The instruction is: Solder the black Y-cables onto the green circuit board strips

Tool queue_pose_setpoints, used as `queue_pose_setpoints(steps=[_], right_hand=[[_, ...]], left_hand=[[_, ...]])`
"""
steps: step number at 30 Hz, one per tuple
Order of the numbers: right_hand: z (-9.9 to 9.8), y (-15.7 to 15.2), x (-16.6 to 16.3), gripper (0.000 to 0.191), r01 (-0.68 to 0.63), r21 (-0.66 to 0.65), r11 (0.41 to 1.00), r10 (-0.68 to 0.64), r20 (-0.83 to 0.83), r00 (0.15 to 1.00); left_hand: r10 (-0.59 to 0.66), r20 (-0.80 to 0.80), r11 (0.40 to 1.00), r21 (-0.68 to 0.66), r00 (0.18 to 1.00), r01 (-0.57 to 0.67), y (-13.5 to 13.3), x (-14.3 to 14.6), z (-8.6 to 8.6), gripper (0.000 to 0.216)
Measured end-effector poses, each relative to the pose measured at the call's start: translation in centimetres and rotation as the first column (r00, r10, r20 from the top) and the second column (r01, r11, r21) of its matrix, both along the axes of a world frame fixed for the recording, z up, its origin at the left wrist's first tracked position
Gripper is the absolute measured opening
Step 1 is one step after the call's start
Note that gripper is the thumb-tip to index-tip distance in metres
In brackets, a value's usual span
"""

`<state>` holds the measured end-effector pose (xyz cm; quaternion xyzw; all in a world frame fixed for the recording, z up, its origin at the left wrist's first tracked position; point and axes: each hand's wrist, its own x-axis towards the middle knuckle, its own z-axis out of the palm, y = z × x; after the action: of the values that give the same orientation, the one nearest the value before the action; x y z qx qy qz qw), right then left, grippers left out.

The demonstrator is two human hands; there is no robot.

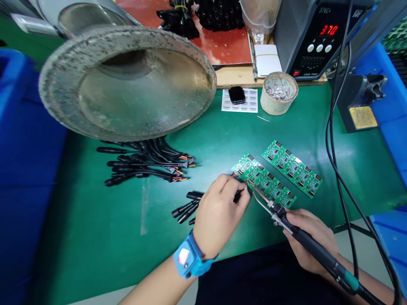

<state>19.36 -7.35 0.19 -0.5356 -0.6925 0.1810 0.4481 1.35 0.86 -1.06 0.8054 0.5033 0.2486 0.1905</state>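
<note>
My left hand (pixel 219 209), with a blue wrist strap (pixel 190 257), pinches a black cable end (pixel 238 195) against the near corner of a green circuit board panel (pixel 265 182). My right hand (pixel 313 241) grips a black soldering iron (pixel 305 241), whose tip touches the same corner of the board beside the wires. A second green board panel (pixel 292 168) lies just behind the first. Several loose black cable ends (pixel 187 207) lie left of my left hand.
A big metal fume hood (pixel 127 80) hangs over the left of the green mat (pixel 95 228). A bundle of black cables (pixel 146 165) lies under it. The soldering station reading 370 (pixel 318 36), a solder-scrap cup (pixel 279 93), an iron stand (pixel 361 103) and blue bins (pixel 22 140) surround the mat.
</note>
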Motion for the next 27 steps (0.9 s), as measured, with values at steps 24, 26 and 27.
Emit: queue_pose_setpoints(steps=[24,26,27], right_hand=[[-0.4,-0.1,0.0,0.025,0.008,0.017,1.0,-0.009,0.05,0.999],[-0.4,-0.1,-0.1,0.024,0.013,0.036,0.999,-0.015,0.067,0.998],[-0.4,-0.1,-0.1,0.022,0.024,0.045,0.999,-0.027,0.077,0.997]], left_hand=[[-0.008,0.152,1.0,0.019,0.988,0.005,-0.4,-0.6,0.0,0.007],[0.01,0.15,0.999,0.04,0.989,-0.016,-0.6,-0.4,-0.2,0.006],[0.017,0.144,0.998,0.05,0.989,-0.024,-0.7,-0.3,-0.2,0.005]])
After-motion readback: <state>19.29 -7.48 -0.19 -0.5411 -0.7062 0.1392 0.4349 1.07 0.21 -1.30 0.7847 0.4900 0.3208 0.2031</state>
